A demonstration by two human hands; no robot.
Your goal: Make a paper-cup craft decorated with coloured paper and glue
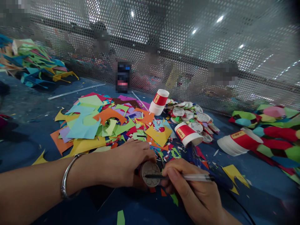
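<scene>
A: Holding what in the left hand [128, 162]?
B: A round piece [150, 168], pale-faced, with thin dark lines drawn across it. Set at the clock's centre, with twelve straight ahead.
A: With the fingers how?
B: Curled round its upper and left edges; partly hidden, so cannot tell whether pressed close together. Wearing a silver bracelet [69, 176] at nine o'clock, on the same arm.
A: And in the right hand [191, 189]?
B: Pinching a pen [197, 177] between thumb and fingers, from three o'clock, with the dark tip over the face of the round piece. Cannot tell whether touching.
A: Anything between ten and eleven?
B: Just past the left hand, a heap of paper scraps [84, 125] in blue, orange, yellow, green and red, many with curved cut-outs. Much farther out, near ten, a tangle of cut paper [35, 59].
A: Toward twelve?
B: A standing stack of paper cups [160, 98], red and white. Just beside it, toward one, a pile of discs [187, 115] with drawn faces. Nearer, between one and two, a single cup [187, 134] on its side.
A: Between two and three?
B: More nested cups [236, 142], then, just beside, many-coloured paper shapes [278, 134]. Near three, a yellow scrap [236, 176] on the blue table [267, 187].
A: At the far side?
B: A metal screen [187, 37] full of holes, with a dark phone [123, 76] before it at eleven.
</scene>
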